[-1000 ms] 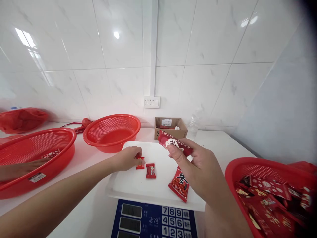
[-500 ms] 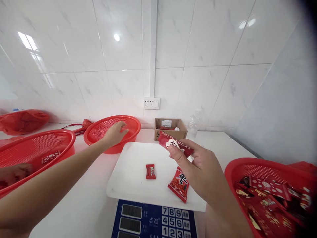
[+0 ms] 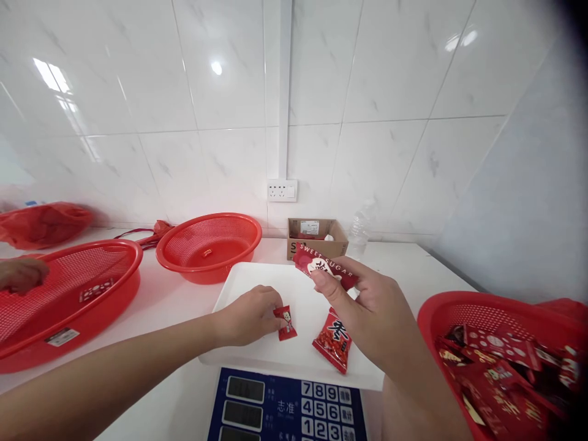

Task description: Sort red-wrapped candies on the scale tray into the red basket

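My left hand (image 3: 255, 313) is over the white scale tray (image 3: 243, 355), its thumb and fingers pinched on the edge of a small red wrapped candy (image 3: 286, 323). Held up above the tray's right side, a dark red candy packet (image 3: 316, 266) marked "SWEET SUGAR" is gripped between the thumb and fingers of my right hand (image 3: 362, 306). A larger red snack packet (image 3: 334, 343) with black lettering lies on the tray below that hand. In front of the tray is the blue scale panel (image 3: 289, 407) with its displays and number keys.
A red basket (image 3: 432, 312) of packets stands at right. Behind the tray are a red basket (image 3: 177, 269) with one small candy, a cardboard box (image 3: 316, 248) and a plastic bottle (image 3: 359, 229). Another person's hand (image 3: 22, 274) is over the left basket (image 3: 114, 306).
My left hand has come from the back basket to the tray and pinched the small candy. A small candy now shows in that basket. The other person's hand has risen.
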Available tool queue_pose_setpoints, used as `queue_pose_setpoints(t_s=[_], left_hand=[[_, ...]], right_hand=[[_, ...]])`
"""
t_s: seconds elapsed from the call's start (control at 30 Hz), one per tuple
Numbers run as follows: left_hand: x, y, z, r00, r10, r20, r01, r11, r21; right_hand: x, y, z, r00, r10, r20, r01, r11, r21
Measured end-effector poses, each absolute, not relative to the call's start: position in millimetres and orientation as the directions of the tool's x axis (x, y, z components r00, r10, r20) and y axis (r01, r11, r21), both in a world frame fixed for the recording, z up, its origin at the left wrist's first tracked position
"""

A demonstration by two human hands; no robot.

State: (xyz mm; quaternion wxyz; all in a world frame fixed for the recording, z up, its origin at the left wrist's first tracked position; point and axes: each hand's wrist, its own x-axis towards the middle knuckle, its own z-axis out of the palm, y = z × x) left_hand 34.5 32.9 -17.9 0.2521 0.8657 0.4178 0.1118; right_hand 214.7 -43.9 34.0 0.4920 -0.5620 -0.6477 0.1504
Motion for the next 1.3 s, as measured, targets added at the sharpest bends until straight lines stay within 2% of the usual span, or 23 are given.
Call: queue_pose_setpoints(t_s=[0.17,0.3,0.43,0.53,0.6,0.7,0.8,0.9,1.0,1.17,1.3], left_hand=[[33.4,33.1,-20.7,0.533,0.846,-0.023,0.654,-0.395,0.645],[17.2,53.7,-14.5,0.437,0.898,0.044,0.639,-0.345,0.688],[-10.8,89.1,3.9,0.282,0.945,0.165,0.674,-0.318,0.667],[-30.5,115.7,15.3,0.120,0.962,0.247,0.757,-0.249,0.604],[-36.4,126.5,17.1,0.073,0.961,0.268,0.799,-0.217,0.560],[-26.2,124.4,8.5,0.159,0.946,0.284,0.821,-0.286,0.494],[6.4,99.9,-9.1,0.390,0.877,0.281,0.770,-0.478,0.422],[47.6,63.9,-24.9,0.642,0.728,0.240,0.626,-0.678,0.385],[80.3,32.3,-31.3,0.798,0.568,0.203,0.473,-0.798,0.375],[101.5,13.0,-29.9,0.915,0.395,0.079,0.346,-0.873,0.344],[99.9,16.9,-29.1,0.905,0.424,0.019,0.395,-0.859,0.326]], right_hand=[[214.6,-44.0,33.7,0.118,0.868,0.482,0.587,0.330,-0.739],[215.2,-43.7,33.3,0.113,0.865,0.488,0.595,0.335,-0.731],[215.2,-44.0,33.0,0.102,0.859,0.502,0.604,0.348,-0.717],[214.9,-44.7,33.3,0.104,0.865,0.490,0.597,0.340,-0.727],[214.9,-44.9,33.5,0.104,0.866,0.489,0.596,0.339,-0.728],[215.3,-44.2,33.6,0.105,0.860,0.500,0.602,0.345,-0.720],[215.9,-43.0,33.4,0.120,0.857,0.500,0.596,0.341,-0.727],[216.9,-42.1,33.2,0.124,0.848,0.516,0.597,0.351,-0.721],[219.1,-42.0,33.5,0.108,0.837,0.537,0.602,0.374,-0.705],[223.8,-42.6,34.8,0.108,0.837,0.536,0.613,0.369,-0.699],[224.8,-42.7,34.8,0.098,0.833,0.545,0.618,0.378,-0.689]])
